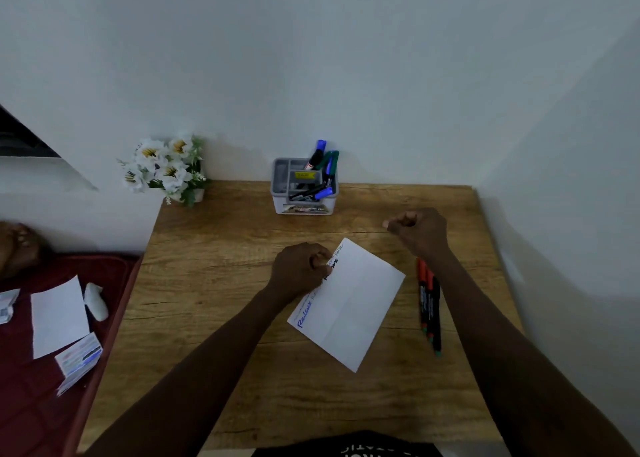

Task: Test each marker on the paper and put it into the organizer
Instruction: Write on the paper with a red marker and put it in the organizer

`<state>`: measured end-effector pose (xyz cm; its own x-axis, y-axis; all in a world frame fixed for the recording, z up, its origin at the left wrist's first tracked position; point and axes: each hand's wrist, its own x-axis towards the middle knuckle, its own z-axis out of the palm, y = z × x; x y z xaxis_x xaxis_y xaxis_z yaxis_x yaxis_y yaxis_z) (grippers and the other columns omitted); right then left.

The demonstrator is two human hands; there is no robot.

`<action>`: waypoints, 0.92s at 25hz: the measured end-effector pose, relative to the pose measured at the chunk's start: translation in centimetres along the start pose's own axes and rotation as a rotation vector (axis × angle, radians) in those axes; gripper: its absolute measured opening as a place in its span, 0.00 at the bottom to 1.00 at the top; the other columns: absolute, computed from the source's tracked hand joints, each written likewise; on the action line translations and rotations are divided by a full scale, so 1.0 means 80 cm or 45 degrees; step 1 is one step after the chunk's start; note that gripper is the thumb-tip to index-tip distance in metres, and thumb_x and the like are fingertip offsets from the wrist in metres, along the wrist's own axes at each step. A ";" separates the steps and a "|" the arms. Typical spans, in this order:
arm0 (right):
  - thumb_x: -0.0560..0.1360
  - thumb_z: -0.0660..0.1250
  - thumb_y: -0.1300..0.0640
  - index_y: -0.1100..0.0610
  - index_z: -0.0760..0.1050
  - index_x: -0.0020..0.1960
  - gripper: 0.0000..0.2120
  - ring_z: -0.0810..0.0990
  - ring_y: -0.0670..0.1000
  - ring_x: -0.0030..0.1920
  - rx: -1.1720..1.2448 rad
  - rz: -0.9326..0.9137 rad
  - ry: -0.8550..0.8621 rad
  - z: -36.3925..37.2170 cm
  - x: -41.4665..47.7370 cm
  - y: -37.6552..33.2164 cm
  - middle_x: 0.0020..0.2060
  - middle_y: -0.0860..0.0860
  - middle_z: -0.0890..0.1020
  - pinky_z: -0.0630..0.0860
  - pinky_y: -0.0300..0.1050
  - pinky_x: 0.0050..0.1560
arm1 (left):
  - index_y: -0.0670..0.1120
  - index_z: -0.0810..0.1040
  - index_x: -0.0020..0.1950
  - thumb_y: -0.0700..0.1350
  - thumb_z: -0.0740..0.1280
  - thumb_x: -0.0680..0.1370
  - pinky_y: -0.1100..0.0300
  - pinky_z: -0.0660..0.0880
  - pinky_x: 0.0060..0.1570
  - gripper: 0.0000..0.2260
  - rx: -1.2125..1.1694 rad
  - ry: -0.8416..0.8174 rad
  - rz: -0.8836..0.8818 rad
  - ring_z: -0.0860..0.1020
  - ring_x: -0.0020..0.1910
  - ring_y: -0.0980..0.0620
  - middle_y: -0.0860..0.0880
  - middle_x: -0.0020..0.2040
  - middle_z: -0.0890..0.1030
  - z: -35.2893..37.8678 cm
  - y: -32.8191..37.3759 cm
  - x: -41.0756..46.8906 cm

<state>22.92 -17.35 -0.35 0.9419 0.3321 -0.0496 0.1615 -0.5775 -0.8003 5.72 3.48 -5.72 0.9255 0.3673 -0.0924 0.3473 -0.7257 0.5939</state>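
The paper (pixel 360 304) lies tilted near the middle of the wooden table (pixel 214 283), creased down its length, with handwriting along its left edge: a blue word low down and black strokes higher up, partly covered. The left hand (pixel 299 269) sits on that edge, its curled fingers and thumb bunched on the sheet and gripping it.

Just right of the paper, a few loose markers (pixel 429 304) lie side by side on the table, dark-bodied and lengthwise towards the person – at least one has a red cap – with the right forearm crossing above their far ends. The right hand (pixel 419 229) hovers over the table beyond the paper's far corner, fingers drawn in with the tips together; nothing shows in it.

The grey organizer (pixel 279 179) stands at the back edge of the table against the wall. Several markers (pixel 323 172) already occupy its right-hand compartments – some upright with blue and green caps, others leaning low across the front.

White artificial flowers (pixel 166 169) stand at the table's far left corner. Left of the table, a dark red surface (pixel 31 404) carries a blank sheet (pixel 59 314), a small white object (pixel 96 300) and a printed box (pixel 79 359).
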 end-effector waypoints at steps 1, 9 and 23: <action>0.69 0.81 0.53 0.56 0.87 0.42 0.08 0.84 0.42 0.39 -0.033 0.022 -0.011 -0.005 -0.006 0.008 0.38 0.48 0.87 0.77 0.32 0.43 | 0.57 0.83 0.54 0.54 0.74 0.71 0.62 0.73 0.45 0.12 0.029 0.026 -0.003 0.80 0.46 0.58 0.57 0.50 0.84 0.003 0.003 -0.001; 0.61 0.84 0.47 0.58 0.83 0.34 0.16 0.80 0.42 0.32 -0.321 0.209 0.051 -0.046 -0.046 0.052 0.30 0.47 0.83 0.72 0.36 0.33 | 0.57 0.82 0.51 0.54 0.69 0.76 0.64 0.73 0.37 0.06 0.064 0.045 -0.083 0.79 0.38 0.60 0.57 0.47 0.85 0.003 0.017 -0.006; 0.66 0.75 0.53 0.60 0.84 0.33 0.10 0.84 0.57 0.31 -0.246 0.291 -0.099 -0.033 -0.064 0.000 0.29 0.57 0.84 0.83 0.51 0.36 | 0.52 0.84 0.52 0.49 0.71 0.77 0.63 0.78 0.44 0.06 -0.142 0.176 -0.046 0.81 0.40 0.62 0.55 0.49 0.86 -0.002 0.016 -0.037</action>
<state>18.88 -21.06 1.47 0.9361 0.2293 -0.2668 0.0083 -0.7726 -0.6348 3.39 1.56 -4.52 0.8805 0.4740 -0.0095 0.3542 -0.6443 0.6779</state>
